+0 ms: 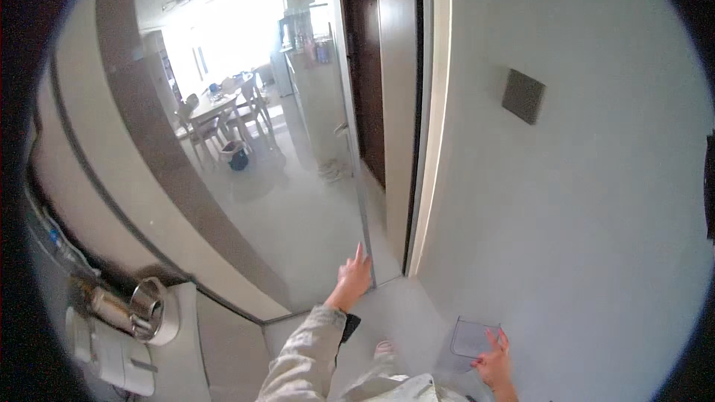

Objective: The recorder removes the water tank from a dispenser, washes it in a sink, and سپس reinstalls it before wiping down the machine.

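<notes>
My left hand (356,273) is stretched forward at the edge of a glass sliding door (296,223), its index finger pointing up along the door's frame. Nothing shows in it, and whether it touches the glass I cannot tell. At the lower right, my right hand (494,358) grips a clear, pale purple plastic container (473,340) by its side, with two fingers raised at the rim. A dark band is at my left wrist.
A white wall (558,206) with a grey switch plate (523,96) rises on the right. A white counter (187,312) with a steel pot (148,304) and a white appliance (120,360) stands lower left. Beyond the glass are a dining table (215,106), chairs and a waste bin (237,156).
</notes>
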Demonstrator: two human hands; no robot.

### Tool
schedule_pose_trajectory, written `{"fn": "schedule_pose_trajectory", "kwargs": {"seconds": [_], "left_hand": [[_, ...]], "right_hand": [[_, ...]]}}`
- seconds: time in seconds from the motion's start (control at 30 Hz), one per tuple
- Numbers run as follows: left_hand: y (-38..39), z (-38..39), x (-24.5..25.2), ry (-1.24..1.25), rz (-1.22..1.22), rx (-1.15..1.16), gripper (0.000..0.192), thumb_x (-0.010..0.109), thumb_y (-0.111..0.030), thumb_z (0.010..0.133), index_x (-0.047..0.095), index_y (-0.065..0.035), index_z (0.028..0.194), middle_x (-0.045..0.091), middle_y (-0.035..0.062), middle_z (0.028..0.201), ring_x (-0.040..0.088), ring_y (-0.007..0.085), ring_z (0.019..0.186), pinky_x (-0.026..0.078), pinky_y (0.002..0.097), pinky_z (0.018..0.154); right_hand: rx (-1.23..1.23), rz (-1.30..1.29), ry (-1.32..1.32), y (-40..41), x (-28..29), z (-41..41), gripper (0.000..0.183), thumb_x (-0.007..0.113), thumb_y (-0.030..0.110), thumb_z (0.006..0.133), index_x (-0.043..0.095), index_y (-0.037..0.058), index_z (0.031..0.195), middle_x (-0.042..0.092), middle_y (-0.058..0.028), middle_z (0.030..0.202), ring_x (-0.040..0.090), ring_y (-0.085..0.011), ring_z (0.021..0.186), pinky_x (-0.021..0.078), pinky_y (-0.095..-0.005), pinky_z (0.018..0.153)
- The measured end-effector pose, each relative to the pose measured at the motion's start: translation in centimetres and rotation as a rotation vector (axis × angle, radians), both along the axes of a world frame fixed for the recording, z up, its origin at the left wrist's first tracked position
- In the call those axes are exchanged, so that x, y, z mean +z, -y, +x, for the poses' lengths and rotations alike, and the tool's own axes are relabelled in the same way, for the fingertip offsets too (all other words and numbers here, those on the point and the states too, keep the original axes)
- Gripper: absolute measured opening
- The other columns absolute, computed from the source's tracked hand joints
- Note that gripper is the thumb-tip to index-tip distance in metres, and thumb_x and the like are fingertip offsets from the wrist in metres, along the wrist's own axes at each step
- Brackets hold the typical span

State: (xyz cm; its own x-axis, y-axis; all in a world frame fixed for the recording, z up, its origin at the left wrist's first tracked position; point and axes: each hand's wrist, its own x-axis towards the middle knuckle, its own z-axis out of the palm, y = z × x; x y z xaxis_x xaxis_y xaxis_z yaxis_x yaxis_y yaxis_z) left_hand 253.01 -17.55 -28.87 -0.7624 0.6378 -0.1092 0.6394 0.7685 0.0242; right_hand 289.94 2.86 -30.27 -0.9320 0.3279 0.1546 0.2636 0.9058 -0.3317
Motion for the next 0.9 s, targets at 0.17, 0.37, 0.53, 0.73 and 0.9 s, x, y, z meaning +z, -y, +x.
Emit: {"fn": "schedule_pose_trajectory", "kwargs": {"seconds": [0.17,0.37,0.53,0.73,0.9], "left_hand": [[-6.1,-13.5,3.2,-0.272,-0.046,-0.136,0.057,0.056,-0.015,0.071,0.038,-0.0115,0.125,0.015,0.0129,0.139,0.058,0.0253,0.083,0.049,0.0367,0.059],[-4.1,-22.0,-1.3,-0.586,-0.289,-0.163,0.066,0.058,-0.017,0.068,0.032,-0.0094,0.129,0.029,0.0087,0.133,0.058,0.0249,0.071,0.046,0.0337,0.049],[-3.8,-20.1,0.0,-0.626,-0.136,-0.230,0.047,0.056,-0.013,0.069,0.046,-0.0066,0.115,0.044,0.0013,0.116,0.055,0.0151,0.061,0.047,0.0270,0.049],[-1.4,-18.6,1.6,-0.501,-0.063,-0.153,0.048,0.056,-0.013,0.065,0.048,-0.0077,0.112,0.047,-0.0022,0.112,0.052,0.0165,0.060,0.044,0.0269,0.048],[1.7,-16.1,1.8,-0.485,-0.188,-0.105,0.042,0.054,-0.019,0.071,0.050,-0.0097,0.112,0.044,-0.0027,0.121,0.045,0.0155,0.058,0.040,0.0280,0.055]], "right_hand": [[-0.056,-0.090,-0.033,-0.4,1.5,-12.0,0.013,0.073,0.018,0.052,0.065,0.0106,0.058,0.039,-0.0079,0.126,0.018,-0.0350,0.123,0.0275,-0.0404,0.099],[0.081,-0.122,-0.043,-1.1,3.6,-24.1,0.012,0.072,0.015,0.054,0.064,0.0076,0.061,0.038,-0.0074,0.126,0.027,-0.0358,0.120,0.0342,-0.0417,0.094],[0.254,-0.159,-0.104,-3.4,2.1,-31.5,0.010,0.069,0.012,0.053,0.061,0.0068,0.057,0.038,-0.0071,0.126,0.027,-0.0362,0.120,0.0336,-0.0422,0.094],[0.502,-0.118,-0.124,-3.8,0.6,-39.7,0.013,0.065,0.009,0.057,0.054,0.0068,0.051,0.038,-0.0056,0.127,0.026,-0.0344,0.122,0.0349,-0.0415,0.093],[0.668,-0.089,-0.125,-2.9,-0.5,-43.8,0.018,0.063,0.007,0.059,0.048,0.0061,0.049,0.039,-0.0031,0.127,0.026,-0.0323,0.123,0.0365,-0.0406,0.092]]}}
